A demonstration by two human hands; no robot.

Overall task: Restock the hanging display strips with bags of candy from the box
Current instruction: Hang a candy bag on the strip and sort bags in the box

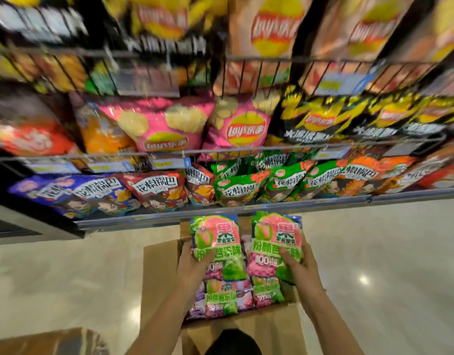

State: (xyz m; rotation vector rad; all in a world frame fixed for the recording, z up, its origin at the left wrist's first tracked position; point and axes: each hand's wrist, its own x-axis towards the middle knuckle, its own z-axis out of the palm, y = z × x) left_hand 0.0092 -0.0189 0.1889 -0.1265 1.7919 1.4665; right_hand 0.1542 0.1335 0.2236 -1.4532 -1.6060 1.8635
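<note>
Fingers (204, 253) of the left hand (192, 267) curl round one candy bag (218, 242); the right hand (301, 269) grips a second bag (277, 239). Both bags are held above the open box (159, 275), which holds more bags.

Two green-and-pink candy bags were held upright, side by side, above the open cardboard box (159, 267). The left bag (217, 245) and the right bag (277, 242) faced the camera, printed fronts visible. More bags of candy (222, 299) of the same design lay flat inside the box.
</note>
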